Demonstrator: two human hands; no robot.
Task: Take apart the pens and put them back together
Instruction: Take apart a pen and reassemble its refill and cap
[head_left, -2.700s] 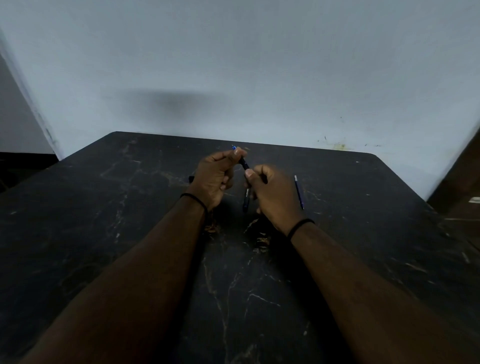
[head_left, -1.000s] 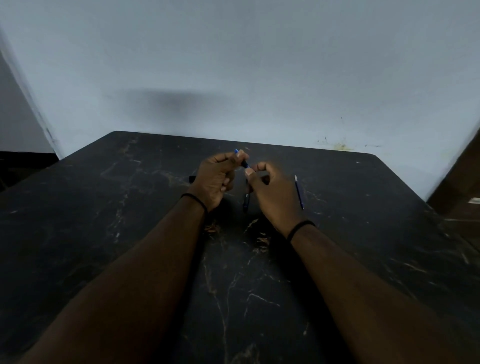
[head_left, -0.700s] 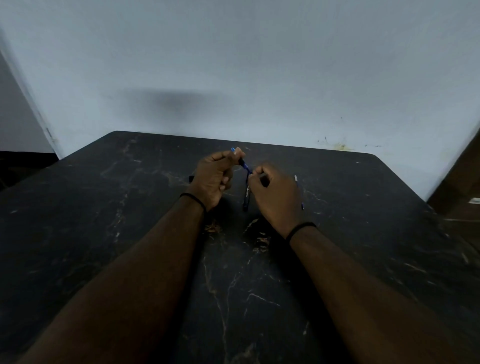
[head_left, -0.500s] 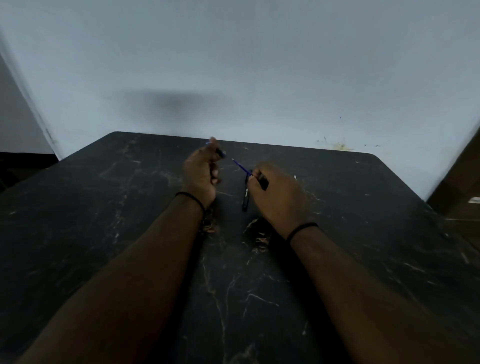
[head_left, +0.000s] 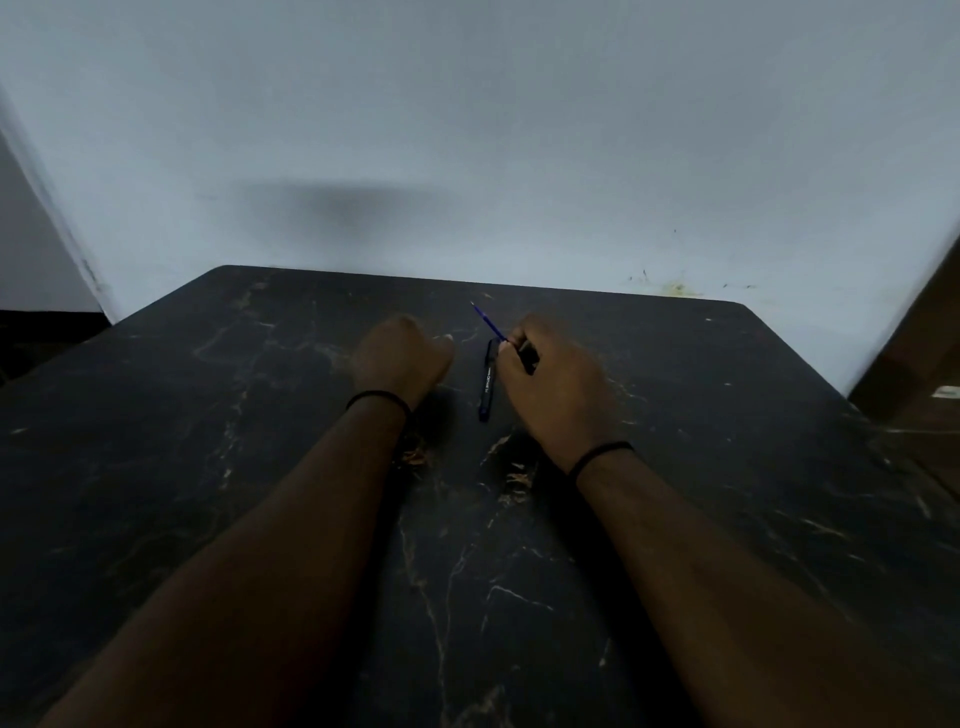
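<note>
While thin refill (head_left: 488, 323) is pinched by right hand (head_left: 550, 384), light and bendy; firmer hold offered near barrel (head_left: 528, 356). Left hand (head_left: 400, 358) fisted, contents hidden.

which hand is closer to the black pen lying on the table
Right. The right hand, holding a thin blue refill, sits right beside the black pen. The left hand lies farther off on its other side, across bare dark marble table.

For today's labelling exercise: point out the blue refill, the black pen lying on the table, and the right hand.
blue refill (head_left: 487, 320), head view, mid shaft.
black pen (head_left: 487, 384), head view, printed barrel.
right hand (head_left: 553, 387), head view, back of hand.
</note>
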